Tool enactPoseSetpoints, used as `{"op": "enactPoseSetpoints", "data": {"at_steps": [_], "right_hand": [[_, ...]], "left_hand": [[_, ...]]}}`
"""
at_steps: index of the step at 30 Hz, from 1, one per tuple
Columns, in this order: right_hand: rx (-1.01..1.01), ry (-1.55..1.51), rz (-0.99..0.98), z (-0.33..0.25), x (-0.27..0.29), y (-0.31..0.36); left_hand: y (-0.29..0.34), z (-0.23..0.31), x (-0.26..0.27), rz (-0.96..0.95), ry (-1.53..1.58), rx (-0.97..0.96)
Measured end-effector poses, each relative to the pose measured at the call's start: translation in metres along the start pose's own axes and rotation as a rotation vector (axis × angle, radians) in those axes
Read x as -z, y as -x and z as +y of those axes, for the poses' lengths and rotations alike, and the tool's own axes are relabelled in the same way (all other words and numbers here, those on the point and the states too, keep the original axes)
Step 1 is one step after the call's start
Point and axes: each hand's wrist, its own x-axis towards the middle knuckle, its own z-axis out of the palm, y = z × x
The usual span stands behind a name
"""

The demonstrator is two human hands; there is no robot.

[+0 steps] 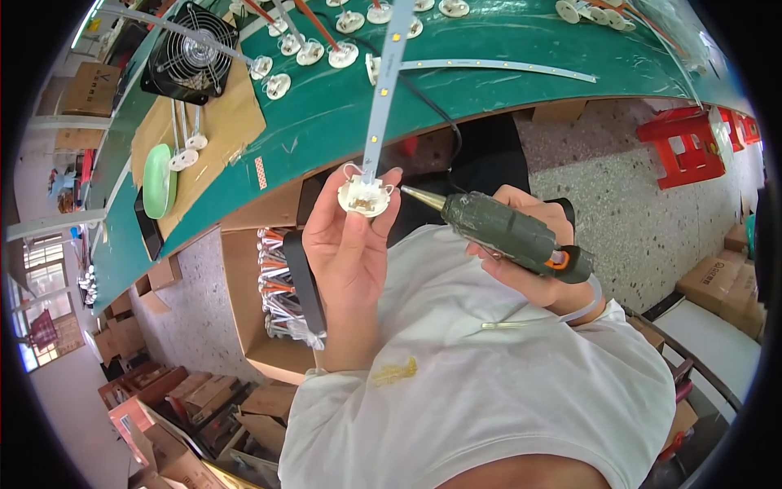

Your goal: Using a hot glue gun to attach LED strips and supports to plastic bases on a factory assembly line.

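Observation:
My left hand is closed around a round white lamp base, pinching it between thumb and fingers. A long pale LED strip rises from that base toward the far side of the table, and thin white wires loop at the joint. In my right hand is a dark green glue gun, gripped with the fingers wrapped round it. Its metal nozzle points left at the base, a small gap away from it. A translucent glue stick appears to lie against my white shirt below the gun.
The green table carries several LED strips on round bases along its far side. A black fan stands on cardboard at left, near a light-green dish. An open carton holds bundled strips. A red stool is at right.

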Motion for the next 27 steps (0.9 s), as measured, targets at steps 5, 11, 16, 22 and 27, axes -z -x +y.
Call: {"op": "enactPoseSetpoints", "data": {"at_steps": [5,11,16,22,27], "right_hand": [[-0.055,0.031,0.023,0.0066,-0.0074,0.0000],[-0.074,0.035,-0.002,0.0086,-0.0119,-0.0002],[-0.086,0.062,-0.021,0.0077,-0.0118,-0.0019],[-0.110,0.073,-0.013,0.0076,-0.0099,-0.0041],[-0.079,0.073,0.005,0.0095,-0.0117,-0.0022]], "left_hand": [[0.0041,-0.0022,-0.0006,0.013,-0.067,-0.048],[0.0067,-0.0046,-0.0044,0.072,-0.146,-0.096],[0.0067,-0.0057,-0.0035,0.080,-0.174,-0.109],[0.0049,-0.0067,-0.0036,0.077,-0.225,-0.143],[0.0062,-0.0080,-0.0028,0.044,-0.265,-0.159]]}}
